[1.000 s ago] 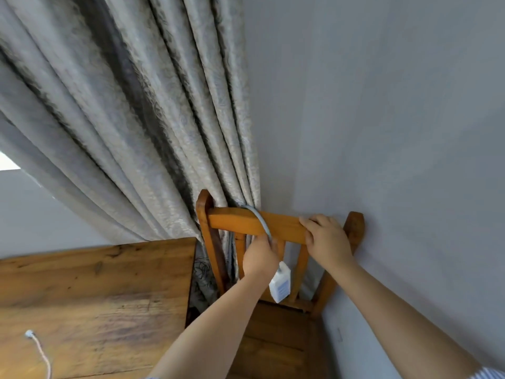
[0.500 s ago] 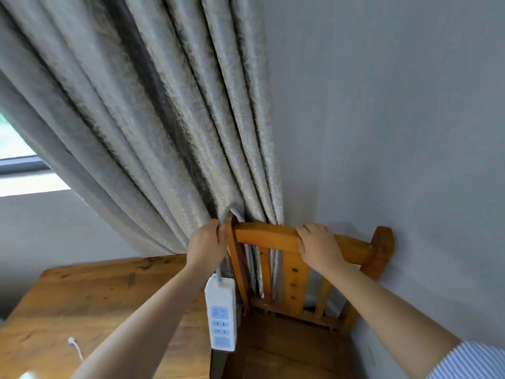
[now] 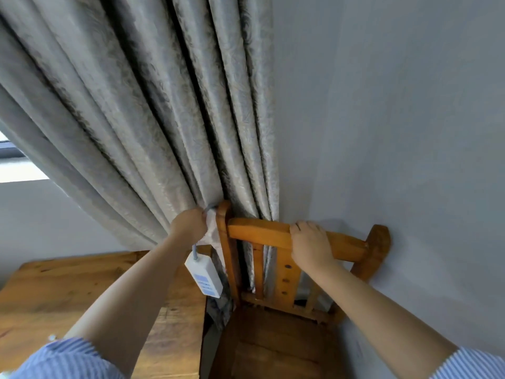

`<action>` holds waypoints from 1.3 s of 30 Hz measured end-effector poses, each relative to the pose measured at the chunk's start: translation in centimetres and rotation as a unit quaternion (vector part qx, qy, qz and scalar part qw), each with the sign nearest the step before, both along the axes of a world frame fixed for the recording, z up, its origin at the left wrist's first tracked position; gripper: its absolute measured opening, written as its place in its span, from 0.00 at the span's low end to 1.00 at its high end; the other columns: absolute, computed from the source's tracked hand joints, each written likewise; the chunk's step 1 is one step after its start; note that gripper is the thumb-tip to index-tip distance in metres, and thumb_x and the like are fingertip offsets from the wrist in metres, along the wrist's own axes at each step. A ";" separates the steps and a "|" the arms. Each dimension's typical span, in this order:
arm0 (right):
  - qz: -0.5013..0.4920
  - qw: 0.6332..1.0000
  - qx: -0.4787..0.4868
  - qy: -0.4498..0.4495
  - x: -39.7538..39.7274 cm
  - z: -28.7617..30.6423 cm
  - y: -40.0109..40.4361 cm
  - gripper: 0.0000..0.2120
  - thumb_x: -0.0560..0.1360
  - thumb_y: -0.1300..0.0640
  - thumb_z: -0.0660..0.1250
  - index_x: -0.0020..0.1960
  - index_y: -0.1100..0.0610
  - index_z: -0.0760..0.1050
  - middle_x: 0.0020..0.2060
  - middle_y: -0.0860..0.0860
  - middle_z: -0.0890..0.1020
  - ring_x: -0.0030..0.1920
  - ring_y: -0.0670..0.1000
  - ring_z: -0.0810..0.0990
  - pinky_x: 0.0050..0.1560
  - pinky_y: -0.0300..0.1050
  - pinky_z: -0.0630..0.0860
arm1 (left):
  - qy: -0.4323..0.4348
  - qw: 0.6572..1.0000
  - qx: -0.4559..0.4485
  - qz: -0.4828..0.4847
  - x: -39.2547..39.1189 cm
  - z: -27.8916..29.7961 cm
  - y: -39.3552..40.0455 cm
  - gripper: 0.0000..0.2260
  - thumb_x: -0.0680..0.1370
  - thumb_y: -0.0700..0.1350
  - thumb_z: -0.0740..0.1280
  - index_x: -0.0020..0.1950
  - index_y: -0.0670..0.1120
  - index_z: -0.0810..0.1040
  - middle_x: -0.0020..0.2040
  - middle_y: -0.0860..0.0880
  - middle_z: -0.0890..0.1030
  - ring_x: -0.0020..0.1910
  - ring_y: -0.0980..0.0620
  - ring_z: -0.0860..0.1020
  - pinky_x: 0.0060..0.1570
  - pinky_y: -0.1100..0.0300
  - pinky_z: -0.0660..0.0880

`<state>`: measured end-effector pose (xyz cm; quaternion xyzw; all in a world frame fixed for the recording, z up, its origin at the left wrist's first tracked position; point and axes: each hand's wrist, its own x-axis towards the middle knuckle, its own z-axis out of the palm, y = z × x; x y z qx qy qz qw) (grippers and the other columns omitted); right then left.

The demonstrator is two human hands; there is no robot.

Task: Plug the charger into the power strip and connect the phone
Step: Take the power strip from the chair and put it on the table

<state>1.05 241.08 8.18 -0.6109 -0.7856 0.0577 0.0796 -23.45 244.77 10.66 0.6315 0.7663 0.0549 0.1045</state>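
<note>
A white power strip (image 3: 204,277) with blue socket panels hangs from its grey cord just left of the wooden chair's back post. My left hand (image 3: 190,227) is closed around that cord, up against the curtain beside the post. My right hand (image 3: 311,243) grips the top rail of the chair's back (image 3: 262,232). Neither the charger nor the phone shows in this view.
A wooden chair (image 3: 273,346) stands in the corner against the grey wall. A wooden table (image 3: 68,291) lies to its left, with a narrow gap between them. A grey patterned curtain (image 3: 153,110) hangs behind both. A window (image 3: 13,165) shows at the far left.
My left hand carried the cord and strip from in front of the chair back over to the left side of the post. The view has shifted; my right hand stays on the rail.
</note>
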 end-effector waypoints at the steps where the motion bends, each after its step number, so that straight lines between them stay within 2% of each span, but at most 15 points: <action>1: 0.004 1.000 -0.002 -0.012 -0.3 0.0 -0.2 0.18 0.75 0.67 0.54 0.65 0.63 0.63 0.62 0.60 0.73 0.62 0.58 0.69 0.65 0.50 0.64 | -0.005 1.000 -0.003 0.001 -0.2 -0.5 -0.5 0.14 0.81 0.43 0.51 0.55 0.38 0.74 0.52 0.36 0.80 0.50 0.39 0.77 0.42 0.53 0.71; 6: 0.051 0.998 -0.004 -0.041 -2.7 0.1 -0.2 0.22 0.76 0.68 0.50 0.69 0.65 0.52 0.69 0.62 0.64 0.67 0.60 0.63 0.69 0.53 0.59 | -0.011 1.000 -0.018 -0.004 -1.1 0.4 -2.9 0.14 0.81 0.43 0.50 0.52 0.39 0.74 0.51 0.37 0.80 0.49 0.39 0.77 0.46 0.50 0.74; 9: 0.088 0.995 0.007 -0.039 -4.9 0.2 -0.6 0.19 0.75 0.69 0.51 0.66 0.65 0.61 0.67 0.62 0.66 0.66 0.60 0.63 0.66 0.53 0.61 | 0.016 1.000 -0.021 -0.007 -2.3 0.9 -5.4 0.14 0.81 0.45 0.51 0.52 0.40 0.73 0.49 0.39 0.80 0.43 0.41 0.76 0.38 0.53 0.70; 12: 0.128 0.992 0.017 -0.015 -7.3 -0.3 -1.7 0.14 0.74 0.67 0.54 0.58 0.64 0.70 0.59 0.61 0.74 0.61 0.60 0.67 0.56 0.52 0.67 | 0.010 1.000 -0.029 -0.006 -4.3 0.8 -9.1 0.12 0.81 0.45 0.52 0.53 0.42 0.74 0.41 0.44 0.77 0.38 0.45 0.73 0.29 0.58 0.65; 14: 0.155 0.987 0.005 0.028 -8.8 -0.6 -2.5 0.14 0.75 0.65 0.54 0.60 0.62 0.70 0.60 0.59 0.75 0.61 0.59 0.68 0.57 0.52 0.69 | -0.004 0.999 -0.029 -0.015 -5.7 0.9 -11.7 0.12 0.80 0.45 0.54 0.54 0.42 0.74 0.40 0.45 0.77 0.42 0.42 0.76 0.32 0.55 0.67; 16: 0.170 0.983 -0.029 0.066 -10.6 -1.0 -3.3 0.14 0.76 0.64 0.54 0.61 0.61 0.69 0.61 0.58 0.75 0.62 0.58 0.69 0.60 0.52 0.69 | -0.030 0.999 -0.027 -0.021 -7.2 1.2 -14.0 0.09 0.80 0.44 0.56 0.49 0.44 0.75 0.39 0.48 0.78 0.43 0.42 0.75 0.37 0.54 0.69; 18: 0.163 0.980 -0.075 0.088 -12.5 -1.5 -4.0 0.16 0.77 0.65 0.53 0.63 0.61 0.67 0.62 0.59 0.73 0.63 0.58 0.68 0.60 0.53 0.69 | -0.052 0.998 -0.030 -0.025 -8.8 1.2 -16.2 0.07 0.79 0.42 0.57 0.43 0.45 0.72 0.34 0.51 0.73 0.39 0.45 0.71 0.34 0.56 0.65; 23: 0.226 0.926 -0.245 0.178 -18.4 -2.7 -7.3 0.24 0.74 0.69 0.50 0.69 0.56 0.59 0.71 0.54 0.63 0.71 0.54 0.59 0.71 0.48 0.58 | -0.094 0.995 -0.017 -0.040 -12.8 1.0 -21.1 0.08 0.79 0.41 0.59 0.46 0.39 0.75 0.35 0.51 0.72 0.37 0.48 0.69 0.38 0.59 0.64; 25: 0.247 0.903 -0.297 0.188 -20.7 -3.1 -9.1 0.18 0.75 0.66 0.52 0.63 0.55 0.66 0.61 0.56 0.73 0.64 0.56 0.68 0.62 0.49 0.66 | -0.106 0.993 -0.005 -0.050 -14.4 0.8 -22.8 0.08 0.79 0.41 0.60 0.46 0.37 0.76 0.35 0.50 0.72 0.37 0.49 0.69 0.36 0.60 0.62; 27: 0.235 0.903 -0.298 0.200 -21.8 -3.5 -10.6 0.08 0.76 0.61 0.55 0.49 0.57 0.72 0.45 0.56 0.76 0.49 0.57 0.75 0.46 0.47 0.68 | -0.110 0.992 -0.010 -0.067 -15.6 0.4 -23.7 0.09 0.79 0.41 0.60 0.47 0.36 0.77 0.36 0.47 0.73 0.37 0.49 0.68 0.35 0.60 0.61; 30: 0.216 0.917 -0.264 0.205 -23.4 -4.0 -12.4 0.15 0.77 0.58 0.55 0.32 0.54 0.65 0.30 0.51 0.70 0.34 0.52 0.70 0.33 0.45 0.62 | -0.112 0.990 -0.022 -0.087 -18.0 -0.2 -24.3 0.08 0.78 0.40 0.61 0.47 0.37 0.77 0.39 0.40 0.78 0.38 0.49 0.70 0.36 0.60 0.63; 32: 0.190 0.929 -0.249 0.197 -23.8 -4.3 -13.0 0.17 0.77 0.59 0.55 0.29 0.52 0.61 0.27 0.49 0.67 0.30 0.49 0.67 0.30 0.43 0.61 | -0.105 0.989 -0.014 -0.103 -19.2 -1.2 -24.1 0.07 0.77 0.39 0.62 0.49 0.37 0.78 0.45 0.39 0.80 0.40 0.47 0.72 0.38 0.58 0.66; 35: 0.130 0.947 -0.244 0.163 -22.8 -4.7 -13.3 0.18 0.76 0.59 0.56 0.28 0.52 0.61 0.26 0.50 0.67 0.27 0.49 0.66 0.29 0.44 0.60 | -0.105 0.989 -0.039 -0.097 -20.8 -3.3 -24.4 0.09 0.75 0.38 0.65 0.53 0.40 0.78 0.53 0.39 0.78 0.52 0.43 0.76 0.48 0.56 0.72; 37: 0.088 0.956 -0.240 0.147 -22.2 -4.9 -13.8 0.18 0.77 0.59 0.57 0.28 0.52 0.61 0.25 0.51 0.67 0.26 0.50 0.66 0.28 0.44 0.59 | -0.130 0.985 -0.067 -0.089 -21.9 -5.3 -24.9 0.15 0.73 0.39 0.67 0.60 0.43 0.76 0.59 0.40 0.75 0.59 0.43 0.73 0.57 0.54 0.71; 39: 0.073 0.960 -0.249 0.107 -21.7 -5.3 -14.5 0.17 0.76 0.59 0.57 0.29 0.52 0.61 0.25 0.50 0.66 0.27 0.51 0.66 0.27 0.44 0.58 | -0.136 0.979 -0.129 -0.076 -22.2 -7.4 -25.6 0.24 0.73 0.41 0.68 0.68 0.45 0.68 0.67 0.41 0.70 0.66 0.44 0.68 0.64 0.55 0.66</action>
